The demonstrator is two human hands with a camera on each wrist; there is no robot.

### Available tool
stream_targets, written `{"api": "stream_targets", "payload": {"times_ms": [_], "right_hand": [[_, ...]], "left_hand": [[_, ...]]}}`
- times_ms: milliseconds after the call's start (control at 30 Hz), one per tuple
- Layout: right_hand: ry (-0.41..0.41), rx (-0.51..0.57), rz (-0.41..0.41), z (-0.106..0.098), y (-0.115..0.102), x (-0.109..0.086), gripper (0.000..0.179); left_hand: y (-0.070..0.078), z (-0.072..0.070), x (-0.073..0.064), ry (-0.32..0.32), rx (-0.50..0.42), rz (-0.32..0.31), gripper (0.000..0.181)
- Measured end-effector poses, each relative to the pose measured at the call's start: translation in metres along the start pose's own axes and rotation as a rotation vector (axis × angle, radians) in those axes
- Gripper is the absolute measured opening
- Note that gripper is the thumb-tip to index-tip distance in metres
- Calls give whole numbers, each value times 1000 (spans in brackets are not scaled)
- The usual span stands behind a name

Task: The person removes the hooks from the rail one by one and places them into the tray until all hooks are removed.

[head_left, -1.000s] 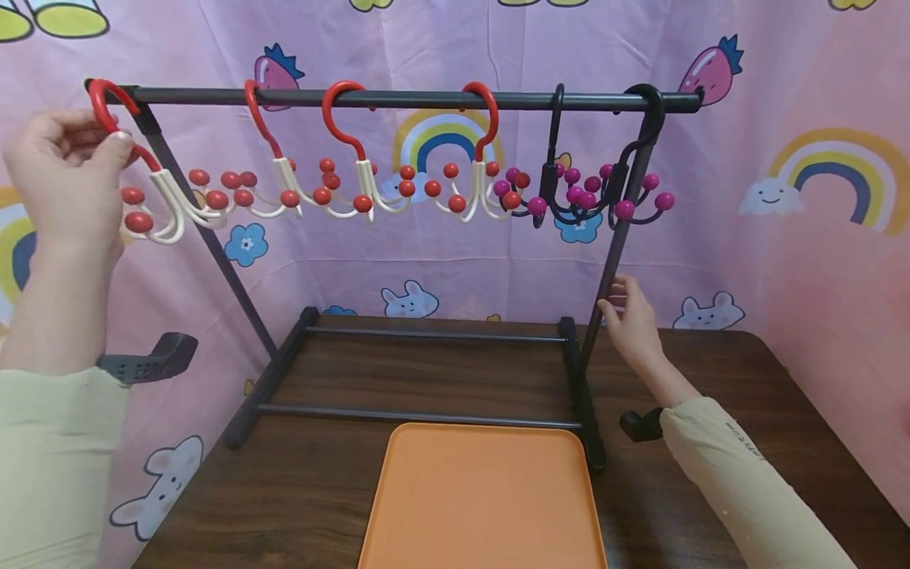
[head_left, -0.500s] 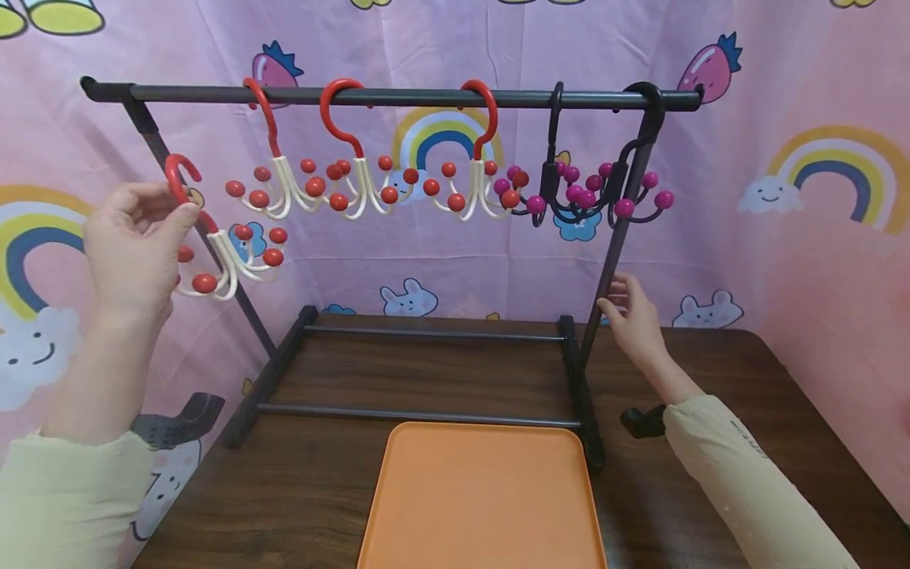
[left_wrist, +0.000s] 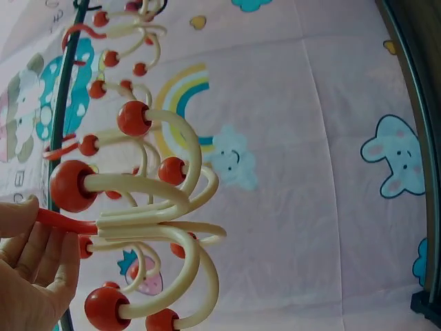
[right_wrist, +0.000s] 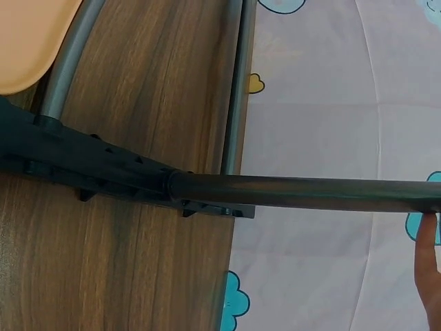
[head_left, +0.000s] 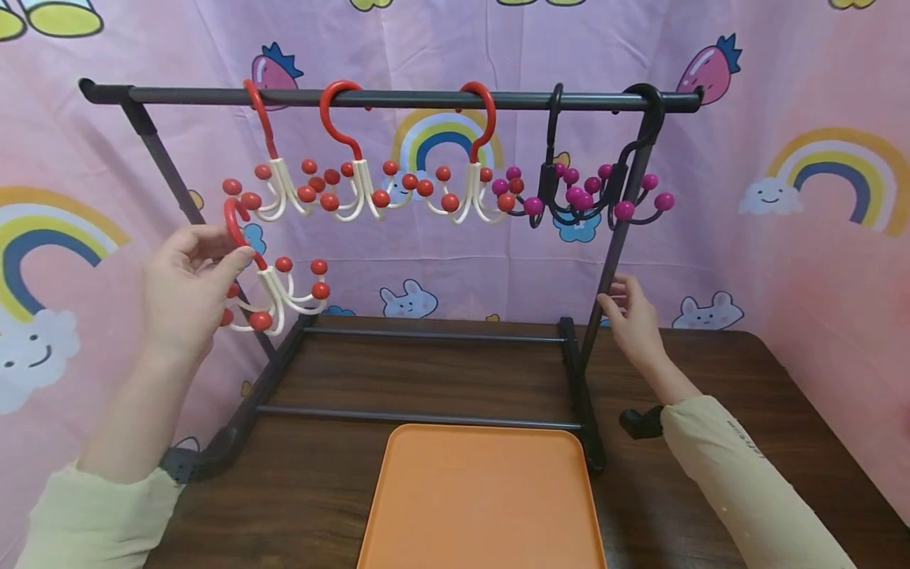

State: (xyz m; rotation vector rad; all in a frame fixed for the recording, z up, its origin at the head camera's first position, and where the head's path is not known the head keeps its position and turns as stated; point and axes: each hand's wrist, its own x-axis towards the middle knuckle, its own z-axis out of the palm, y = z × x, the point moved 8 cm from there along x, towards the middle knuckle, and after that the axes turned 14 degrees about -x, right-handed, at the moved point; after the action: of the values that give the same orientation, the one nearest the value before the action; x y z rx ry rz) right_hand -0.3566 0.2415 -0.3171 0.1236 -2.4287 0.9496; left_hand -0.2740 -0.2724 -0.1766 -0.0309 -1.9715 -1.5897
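Observation:
My left hand (head_left: 188, 288) pinches a claw hanger (head_left: 273, 296) by its red hook, thumb against fingers; it has white prongs tipped with red balls. It is off the rail, in front of the rack's left side. In the left wrist view the hanger (left_wrist: 158, 221) fills the middle, its prongs pointing away from the hand (left_wrist: 38, 265). My right hand (head_left: 633, 320) holds the right upright of the black clothes rack (head_left: 600, 284). Only one digit (right_wrist: 427, 255) touching the pole shows in the right wrist view. Several like hangers, such as a red-hooked one (head_left: 280, 186), hang on the rail.
Two black hangers (head_left: 547, 182) with magenta balls hang at the rail's right end. An orange tray (head_left: 483, 498) lies on the dark wooden table (head_left: 313, 506), in front of the rack's base. A patterned pink cloth (head_left: 796, 261) covers the walls behind and beside.
The left hand has lifted the leftmost red-and-white hanger off the rail, then brought it down and to the right. The remaining red-hooked hangers swayed slightly. The right hand stayed on the upright.

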Motion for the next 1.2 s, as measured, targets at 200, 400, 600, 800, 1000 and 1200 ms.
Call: {"api": "stream_targets", "payload": {"times_ms": [200,400,600,800,1000,1200], "right_hand": [[-11,-8,5,1,0,0,33],[-13,-10,4,1,-2,0,33],[-11,-32,1,2,-3,1,33],[-19,-42,-8,4,-4,1,33],[-25,-43,-12,3,-4,1,34],[-36,-36,-7,3,-4,1,33]], "left_hand": [[0,18,-14,-63,-17,36,28],[-2,39,-33,-163,-168,48,29],[-8,65,-51,-236,-325,28,22],[-18,91,-70,-307,-311,46,24],[-33,117,-88,-379,-375,7,26],[-49,142,-108,-447,-403,-65,23]]}}
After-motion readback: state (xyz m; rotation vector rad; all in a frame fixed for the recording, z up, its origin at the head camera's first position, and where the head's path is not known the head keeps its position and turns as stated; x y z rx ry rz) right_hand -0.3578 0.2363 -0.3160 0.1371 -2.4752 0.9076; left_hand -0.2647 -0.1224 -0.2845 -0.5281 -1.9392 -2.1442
